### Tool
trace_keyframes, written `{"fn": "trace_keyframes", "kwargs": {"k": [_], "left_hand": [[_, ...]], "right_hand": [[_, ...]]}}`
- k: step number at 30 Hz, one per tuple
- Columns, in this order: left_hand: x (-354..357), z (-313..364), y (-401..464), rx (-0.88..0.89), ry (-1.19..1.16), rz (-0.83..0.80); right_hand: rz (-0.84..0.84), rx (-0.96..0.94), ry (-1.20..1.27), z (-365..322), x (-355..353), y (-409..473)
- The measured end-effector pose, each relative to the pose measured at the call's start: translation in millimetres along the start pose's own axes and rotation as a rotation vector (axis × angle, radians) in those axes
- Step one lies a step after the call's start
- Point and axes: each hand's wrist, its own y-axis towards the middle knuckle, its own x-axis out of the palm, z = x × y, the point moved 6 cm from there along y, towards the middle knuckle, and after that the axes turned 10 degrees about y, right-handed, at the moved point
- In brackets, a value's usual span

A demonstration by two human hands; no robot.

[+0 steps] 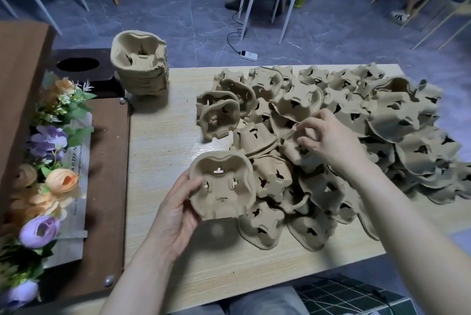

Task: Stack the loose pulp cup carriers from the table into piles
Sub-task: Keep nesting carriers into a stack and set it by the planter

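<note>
A single pulp carrier (pixel 223 188) is held cavity-up above the near-left part of the worktop (pixel 163 251), the left hand (pixel 175 215) curled round its left rim. The right hand (pixel 328 140) is reached into the loose heap (pixel 344 136), which is spread from the middle of the worktop to its far-right corner; its fingers are pinched on the rim of one carrier there. A finished pile (pixel 142 70) is stood at the far-left corner.

For a clean nest, the picked carrier is best turned cavity-up and lined up lobe for lobe with the held one before being pressed in; it should be lifted free by its rim so that neighbours are not dragged along.

The carriers are moulded fibre, tan and matte, rough-surfaced, with four rounded cup wells, wavy rims and small cut tabs. They are probably light and slightly flexible, so gentle pressure should suffice.
</note>
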Motion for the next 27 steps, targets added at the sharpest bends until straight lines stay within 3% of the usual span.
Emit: {"fn": "trace_keyframes", "kwargs": {"k": [5,10,13,16,21,23,27], "left_hand": [[1.2,2.3,4.7,-0.006,-0.004,0.007],[10.5,4.1,8.6,-0.007,0.003,-0.025],[14.6,4.8,11.2,-0.007,0.018,-0.024],[20.0,6.7,12.9,-0.008,0.002,-0.033],[34.6,6.0,13.5,-0.019,-0.082,-0.058],[39.2,6.5,11.7,-0.001,-0.073,-0.047],[41.7,8.4,6.3,0.024,-0.077,-0.033]], "right_hand": [[0.041,-0.041,-0.154,8.6,-4.1,1.2],[0.071,-0.028,-0.156,13.7,-19.8,-0.6],[0.171,-0.045,-0.131,10.0,-40.4,-11.0],[0.317,-0.06,0.003,4.1,-63.3,-25.8],[0.652,-0.173,0.698,-22.4,-66.3,-61.8],[0.659,-0.268,0.749,-38.9,-47.6,-73.2],[0.603,-0.536,0.61,-70.9,-8.5,-95.1]]}}
